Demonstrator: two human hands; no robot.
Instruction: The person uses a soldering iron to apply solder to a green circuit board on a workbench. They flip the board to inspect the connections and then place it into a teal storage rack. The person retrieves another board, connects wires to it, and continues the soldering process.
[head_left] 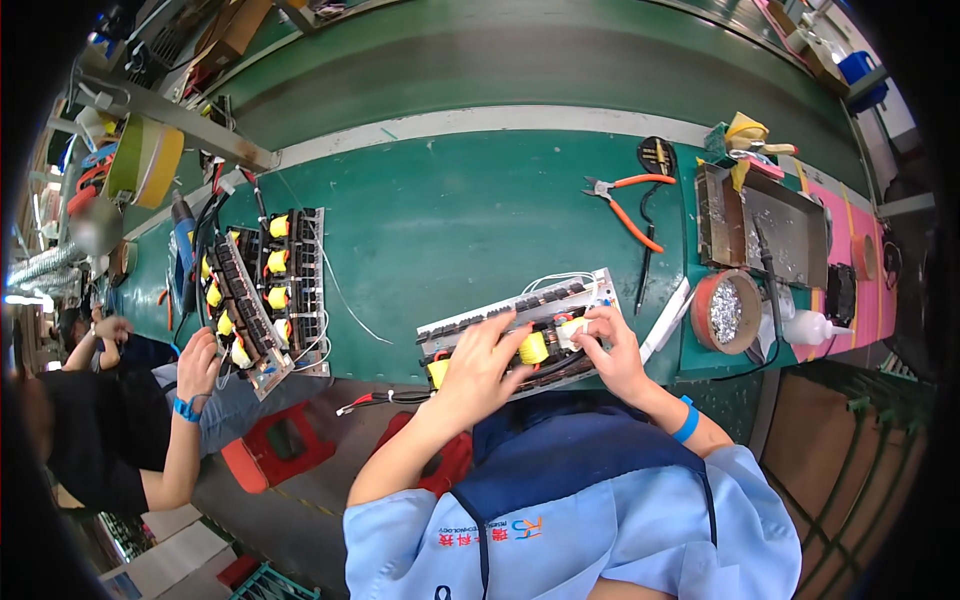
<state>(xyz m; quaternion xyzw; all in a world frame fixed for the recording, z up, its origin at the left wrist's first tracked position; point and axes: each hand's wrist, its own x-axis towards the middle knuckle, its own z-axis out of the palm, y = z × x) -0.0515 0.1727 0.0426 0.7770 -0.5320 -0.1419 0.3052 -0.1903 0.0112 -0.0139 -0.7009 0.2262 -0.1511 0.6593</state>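
Note:
A long circuit board (545, 297) with a pale metal strip, black parts and yellow-wrapped coils lies slightly tilted at the table's front edge. My left hand (482, 362) grips it left of the middle, its fingers across the top and the thumb beside a yellow coil (533, 348). At the board's right end, my right hand (614, 350) has thumb and forefinger closed around a small pale piece (571, 333) by the last coil. The fingers partly cover that piece. Red and black leads (385, 398) with a white plug hang out to the left.
Orange-handled cutters (636, 212) and a black pen-like tool (645, 260) lie behind my right hand. Further right stand a metal tray (708, 215), a soldering iron (765, 245), a round tub (705, 310) and a white bottle (810, 328). More boards (310, 255) and a co-worker's hand (198, 365) are left.

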